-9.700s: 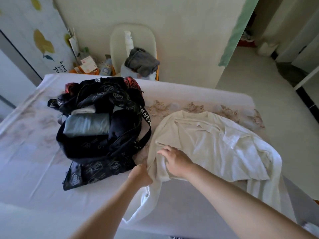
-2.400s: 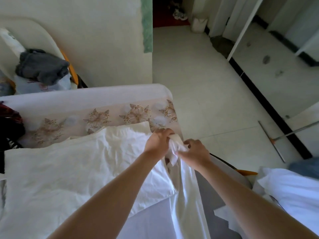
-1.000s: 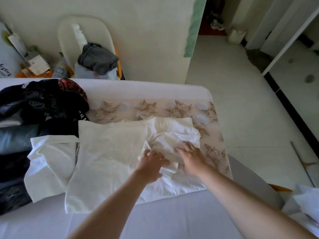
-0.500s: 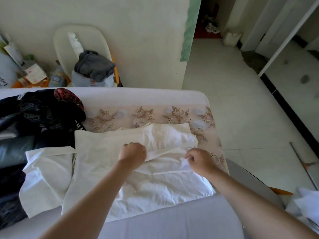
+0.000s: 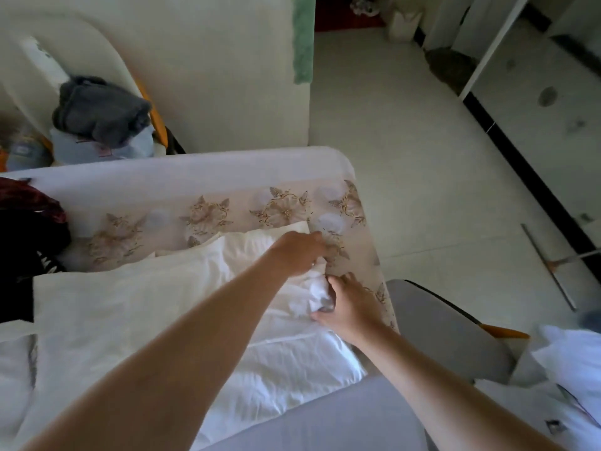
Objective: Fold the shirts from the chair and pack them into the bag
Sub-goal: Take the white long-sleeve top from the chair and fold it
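Observation:
A white shirt (image 5: 130, 307) lies spread across the table (image 5: 195, 177), partly folded. My left hand (image 5: 297, 252) reaches over its far right corner, fingers curled down onto the cloth edge. My right hand (image 5: 348, 307) grips a bunched fold of the same shirt just below that corner. The black patterned bag (image 5: 22, 242) shows only as a dark edge at the far left. More white shirts (image 5: 572, 362) lie on a grey chair (image 5: 448, 333) at the lower right.
A cream chair (image 5: 81, 60) behind the table holds a grey garment (image 5: 100, 109) and light folded items. Tiled floor lies open to the right, with a long-handled squeegee (image 5: 549, 265) lying on it. A wall corner stands just behind the table.
Both hands moved right to the shirt's far right corner, and the right hand now holds a bunched fold. The view swung right, leaving most of the bag out of frame.

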Tool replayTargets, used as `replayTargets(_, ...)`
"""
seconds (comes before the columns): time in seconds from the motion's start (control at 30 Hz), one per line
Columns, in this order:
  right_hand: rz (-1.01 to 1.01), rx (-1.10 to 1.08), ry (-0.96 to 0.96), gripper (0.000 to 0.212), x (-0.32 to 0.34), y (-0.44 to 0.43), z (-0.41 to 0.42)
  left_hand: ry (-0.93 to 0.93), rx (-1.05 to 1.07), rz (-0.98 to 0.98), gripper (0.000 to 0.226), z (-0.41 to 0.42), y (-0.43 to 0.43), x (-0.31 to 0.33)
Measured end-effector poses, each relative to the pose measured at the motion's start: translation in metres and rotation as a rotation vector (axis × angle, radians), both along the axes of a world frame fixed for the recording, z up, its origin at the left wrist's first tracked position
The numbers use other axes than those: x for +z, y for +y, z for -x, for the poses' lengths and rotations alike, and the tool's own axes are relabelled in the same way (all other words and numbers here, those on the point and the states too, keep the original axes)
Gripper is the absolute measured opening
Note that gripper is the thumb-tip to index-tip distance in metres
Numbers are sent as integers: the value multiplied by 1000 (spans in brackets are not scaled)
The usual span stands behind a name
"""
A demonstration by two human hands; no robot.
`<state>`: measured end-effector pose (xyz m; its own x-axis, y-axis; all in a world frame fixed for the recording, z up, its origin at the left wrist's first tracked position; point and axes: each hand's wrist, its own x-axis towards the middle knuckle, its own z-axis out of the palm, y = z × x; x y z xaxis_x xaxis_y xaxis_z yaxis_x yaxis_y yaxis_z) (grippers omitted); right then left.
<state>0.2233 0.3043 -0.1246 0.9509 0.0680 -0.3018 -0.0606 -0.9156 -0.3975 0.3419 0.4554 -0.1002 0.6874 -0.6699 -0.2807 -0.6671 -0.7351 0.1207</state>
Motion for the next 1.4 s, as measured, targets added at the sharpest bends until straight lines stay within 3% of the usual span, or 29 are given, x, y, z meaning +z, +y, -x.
replayTargets(0.07,-34,-17,-9,52,-8,-8,3,-25,40,35,44,-11,3,-4)
replayTargets(0.2,-90,-29,5,61,-10,-17,2,-1,434,281,34,-4,6,-5)
replayTargets(0.3,-109,-13,7,66,-6,-22,5,-179,478,397,20,16,-7,-6)
replayTargets(0.33,-124,-1,-14,65,-6,-24,8,-207,437,390,17,22,-12,-5)
replayTargets(0.43,-212,54,-57,59,-5,-34,20,-126,303,137,37,32,-22,-3)
replayTargets(0.5,-221,130,-89,46,-5,-39,25,-118,278,40,37,31,-25,-3)
replayTargets(0.63,-239,76,-156,12,-9,-40,30,-89,481,27,22,20,-30,1)
replayTargets(0.8,-126,135,-266,3,-10,-32,30,240,733,475,13,6,-29,5)
replayTargets(0.93,-183,-104,-304,18,-11,-40,38,278,897,602,21,-9,-19,-2)
replayTargets(1.07,-118,-164,-163,7,-10,-48,38,147,840,640,19,1,-12,-21)
replayTargets(1.2,132,1,-189,46,-2,-34,35,-204,709,694,33,35,-6,-15)
replayTargets(1.3,76,166,-319,67,8,-16,35,-343,618,596,35,74,22,-9)
replayTargets(1.4,22,418,-263,70,11,4,35,-369,673,451,34,119,67,-5)
